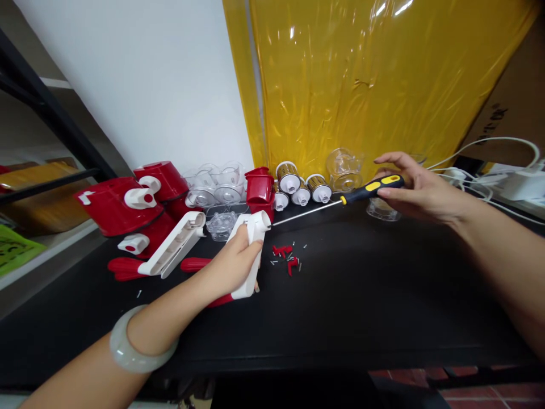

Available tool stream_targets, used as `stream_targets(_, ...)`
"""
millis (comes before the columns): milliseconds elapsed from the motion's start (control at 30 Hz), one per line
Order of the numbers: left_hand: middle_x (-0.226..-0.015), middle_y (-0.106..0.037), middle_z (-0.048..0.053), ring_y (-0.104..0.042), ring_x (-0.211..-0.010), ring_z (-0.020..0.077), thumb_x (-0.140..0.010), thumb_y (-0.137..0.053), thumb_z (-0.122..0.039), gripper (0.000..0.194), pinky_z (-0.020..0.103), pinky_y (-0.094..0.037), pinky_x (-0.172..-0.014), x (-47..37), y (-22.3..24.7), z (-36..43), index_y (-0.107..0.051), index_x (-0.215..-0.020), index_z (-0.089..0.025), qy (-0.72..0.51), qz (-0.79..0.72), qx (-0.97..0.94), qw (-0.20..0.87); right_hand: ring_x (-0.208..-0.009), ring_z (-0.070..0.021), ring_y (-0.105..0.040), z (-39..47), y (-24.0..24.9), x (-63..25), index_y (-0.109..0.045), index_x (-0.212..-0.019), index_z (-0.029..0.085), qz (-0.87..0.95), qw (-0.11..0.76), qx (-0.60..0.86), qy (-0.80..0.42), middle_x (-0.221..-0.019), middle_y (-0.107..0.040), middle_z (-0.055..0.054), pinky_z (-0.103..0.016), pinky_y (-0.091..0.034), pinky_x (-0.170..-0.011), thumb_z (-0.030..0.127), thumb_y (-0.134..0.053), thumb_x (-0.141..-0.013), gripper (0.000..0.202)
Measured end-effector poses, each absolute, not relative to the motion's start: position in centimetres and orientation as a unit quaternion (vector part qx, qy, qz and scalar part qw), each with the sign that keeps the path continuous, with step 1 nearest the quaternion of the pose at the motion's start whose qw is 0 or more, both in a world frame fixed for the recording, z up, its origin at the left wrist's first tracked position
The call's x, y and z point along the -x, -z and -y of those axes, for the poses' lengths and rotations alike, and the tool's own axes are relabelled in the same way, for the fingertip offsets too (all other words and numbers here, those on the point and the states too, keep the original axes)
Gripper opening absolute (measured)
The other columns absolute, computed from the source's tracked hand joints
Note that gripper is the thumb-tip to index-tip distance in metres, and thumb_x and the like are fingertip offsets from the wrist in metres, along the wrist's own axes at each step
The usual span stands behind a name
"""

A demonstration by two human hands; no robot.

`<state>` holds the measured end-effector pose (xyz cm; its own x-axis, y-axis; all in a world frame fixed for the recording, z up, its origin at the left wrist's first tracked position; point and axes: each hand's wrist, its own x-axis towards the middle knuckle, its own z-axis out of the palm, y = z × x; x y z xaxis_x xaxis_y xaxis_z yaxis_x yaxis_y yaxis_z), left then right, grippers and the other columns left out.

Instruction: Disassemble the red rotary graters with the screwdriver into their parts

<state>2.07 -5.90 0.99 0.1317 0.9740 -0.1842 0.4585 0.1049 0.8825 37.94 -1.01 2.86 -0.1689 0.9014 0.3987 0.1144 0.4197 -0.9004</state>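
My left hand (240,258) is closed around a white crank handle (252,281) with a red grip, held tilted above the black table. In my right hand (411,184) is a screwdriver (374,186) with a black and yellow grip, pinched near its butt end. The long shaft points left, and its tip meets the round white end of the handle; whether a screw sits there is too small to tell. Below the shaft, small red plastic parts (292,264) and several loose screws (300,267) lie on the table. Another white crank handle (176,244) rests left of my left hand.
Red grater bodies (114,207) with white knobs stand at the left. Along the back are clear plastic cups (227,184), red hoppers (260,187), grater drums (318,187) and clear parts (344,167). White cables (481,187) and a power strip lie at the right. A shelf (55,250) borders the left.
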Motion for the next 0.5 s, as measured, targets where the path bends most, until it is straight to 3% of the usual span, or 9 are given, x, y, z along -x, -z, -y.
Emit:
stream_targets(67,-0.069,-0.053,-0.005,-0.058,-0.037,0.0178,-0.089,-0.046,-0.039,0.023,0.031,-0.049,-0.033,-2.1,-1.01,5.89,-0.035,-0.103,-0.024,-0.284,-0.592,-0.607,0.447,-0.066,-0.0084,-0.056,0.89,-2.73,-37.64,-0.057,-0.112,0.033,0.667,0.523,0.395,-0.355,-0.094,-0.059,0.003,-0.017,-0.044,-0.051,0.034,-0.085,-0.063,0.056)
stream_targets(133,-0.069,-0.053,-0.005,-0.058,-0.037,0.018,-0.089,-0.046,-0.039,0.025,0.031,-0.049,-0.033,-2.12,-1.0,5.87,-0.035,-0.105,-0.024,-0.284,-0.59,-0.614,0.44,-0.069,-0.0119,-0.061,0.72,-2.55,-37.29,-0.057,-0.109,0.029,0.662,0.523,0.419,-0.336,-0.092,-0.063,0.0,-0.022,-0.049,-0.056,0.049,-0.079,-0.069,0.05)
stream_targets(233,-0.068,-0.051,-0.005,-0.059,-0.037,0.0185,-0.089,-0.046,-0.039,0.027,0.031,-0.049,-0.032,-2.09,-0.89,5.84,-0.035,-0.11,-0.025,-0.282,-0.592,-0.616,0.437,-0.048,-0.0145,-0.056,0.38,-2.26,-37.03,-0.058,-0.102,0.024,0.66,0.471,0.488,-0.323,-0.06,-0.06,0.0,-0.025,-0.045,-0.045,0.071,-0.049,-0.083,0.051)
stream_targets(333,-0.068,-0.051,-0.006,-0.06,-0.038,0.0189,-0.09,-0.045,-0.039,0.027,0.031,-0.05,-0.033,-2.0,-0.79,5.8,-0.035,-0.11,-0.025,-0.271,-0.597,-0.617,0.435,-0.037,-0.0098,-0.042,0.15,-2.14,-37.24,-0.059,-0.093,0.023,0.679,0.442,0.519,-0.27,-0.046,-0.047,0.004,-0.02,-0.032,-0.036,0.066,-0.05,-0.086,0.045)
stream_targets(400,-0.07,-0.052,-0.005,-0.06,-0.039,0.0191,-0.09,-0.046,-0.039,0.025,0.031,-0.05,-0.033,-1.97,-0.82,5.78,-0.035,-0.107,-0.024,-0.269,-0.597,-0.621,0.43,-0.044,-0.0091,-0.048,0.19,-2.21,-37.5,-0.059,-0.097,0.026,0.681,0.474,0.494,-0.26,-0.055,-0.052,0.004,-0.018,-0.037,-0.039,0.06,-0.061,-0.082,0.037)
stream_targets(500,-0.07,-0.052,-0.005,-0.06,-0.039,0.0189,-0.091,-0.045,-0.037,0.022,0.032,-0.05,-0.033,-2.0,-0.94,5.74,-0.035,-0.104,-0.023,-0.277,-0.597,-0.619,0.429,-0.053,-0.0093,-0.055,0.52,-2.47,-37.85,-0.06,-0.112,0.031,0.676,0.504,0.447,-0.297,-0.074,-0.061,0.003,-0.02,-0.048,-0.049,0.049,-0.075,-0.074,0.045)
